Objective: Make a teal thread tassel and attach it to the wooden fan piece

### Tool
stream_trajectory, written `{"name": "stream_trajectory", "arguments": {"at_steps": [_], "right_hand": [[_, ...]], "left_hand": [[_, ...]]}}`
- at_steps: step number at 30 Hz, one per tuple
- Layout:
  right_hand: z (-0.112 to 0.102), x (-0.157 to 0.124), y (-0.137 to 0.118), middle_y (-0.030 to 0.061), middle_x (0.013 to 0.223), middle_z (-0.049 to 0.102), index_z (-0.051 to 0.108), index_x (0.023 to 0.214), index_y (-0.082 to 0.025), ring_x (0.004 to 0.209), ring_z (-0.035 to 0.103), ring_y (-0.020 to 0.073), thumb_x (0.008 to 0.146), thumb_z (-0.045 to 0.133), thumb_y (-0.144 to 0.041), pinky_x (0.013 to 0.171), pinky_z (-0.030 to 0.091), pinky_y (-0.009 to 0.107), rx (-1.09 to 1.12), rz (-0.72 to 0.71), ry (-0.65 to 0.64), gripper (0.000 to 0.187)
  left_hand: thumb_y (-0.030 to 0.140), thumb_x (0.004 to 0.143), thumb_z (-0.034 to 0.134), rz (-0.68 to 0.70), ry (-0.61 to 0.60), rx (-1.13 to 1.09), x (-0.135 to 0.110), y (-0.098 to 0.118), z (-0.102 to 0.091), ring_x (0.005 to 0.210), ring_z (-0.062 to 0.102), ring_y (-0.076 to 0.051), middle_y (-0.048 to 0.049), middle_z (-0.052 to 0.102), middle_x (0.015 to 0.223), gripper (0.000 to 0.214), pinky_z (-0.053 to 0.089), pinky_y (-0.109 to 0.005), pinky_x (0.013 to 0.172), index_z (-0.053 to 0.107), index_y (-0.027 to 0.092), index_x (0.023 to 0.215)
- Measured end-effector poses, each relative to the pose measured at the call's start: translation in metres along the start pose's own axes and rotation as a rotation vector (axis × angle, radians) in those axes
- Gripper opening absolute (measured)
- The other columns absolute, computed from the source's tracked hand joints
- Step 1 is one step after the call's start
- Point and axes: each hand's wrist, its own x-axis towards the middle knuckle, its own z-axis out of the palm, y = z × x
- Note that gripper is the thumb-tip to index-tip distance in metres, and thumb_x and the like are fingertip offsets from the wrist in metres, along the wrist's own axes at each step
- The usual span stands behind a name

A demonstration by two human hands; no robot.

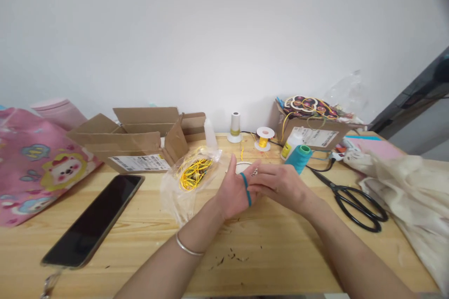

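Several turns of teal thread [246,188] are wound round the palm of my left hand [234,195], which is held up with its thumb raised and fingers stretched out. My right hand [280,185] meets it from the right, fingers pressed together at the wound thread; its fingertips are partly hidden. A cone of teal thread [299,159] is just behind my right hand. Behind both hands lies a round white thing with a dark rim [242,167], mostly covered by them.
Black scissors [356,203] and cream cloth [417,196] lie right. A phone [94,219], an open cardboard box [140,145] and a bag of yellow cord [194,173] are left. Behind stand a yellow-thread spool [264,139], a white cone [235,126], a bottle [293,142] and a filled box [315,133].
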Motion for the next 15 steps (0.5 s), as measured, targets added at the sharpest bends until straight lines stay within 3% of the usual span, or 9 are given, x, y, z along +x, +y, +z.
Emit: {"name": "stream_trajectory", "arguments": {"at_steps": [4, 10, 15], "right_hand": [[-0.001, 0.000, 0.008, 0.0004, 0.061, 0.053, 0.065, 0.073, -0.018, 0.055, 0.047, 0.0070, 0.082, 0.047, -0.035, 0.047, 0.029, 0.018, 0.040, 0.045, 0.040, 0.026], [0.002, -0.001, 0.015, 0.0000, 0.060, 0.052, 0.066, 0.074, -0.017, 0.055, 0.046, 0.0068, 0.079, 0.053, -0.031, 0.051, 0.032, 0.018, 0.223, 0.188, 0.079, 0.020], [0.008, 0.000, 0.020, 0.0007, 0.060, 0.058, 0.066, 0.075, -0.015, 0.051, 0.047, 0.0069, 0.076, 0.056, -0.029, 0.046, 0.033, 0.017, 0.440, 0.345, -0.044, 0.017]], "left_hand": [[0.069, 0.072, 0.016, -0.147, -0.054, 0.033, 0.004, -0.013, -0.002, 0.085, 0.056, -0.020, -0.0120, 0.063, 0.087, 0.077, 0.035, -0.033, 0.083, 0.059, 0.008, 0.092], [0.075, 0.066, 0.008, -0.268, -0.137, 0.161, 0.004, -0.015, -0.006, 0.104, 0.048, -0.027, -0.0174, 0.057, 0.107, 0.091, 0.023, -0.039, 0.092, 0.055, 0.008, 0.105], [0.076, 0.064, 0.001, -0.415, -0.292, 0.233, -0.003, -0.012, -0.003, 0.113, 0.043, -0.030, -0.0226, 0.054, 0.111, 0.102, 0.016, -0.041, 0.097, 0.047, 0.002, 0.117]]}}
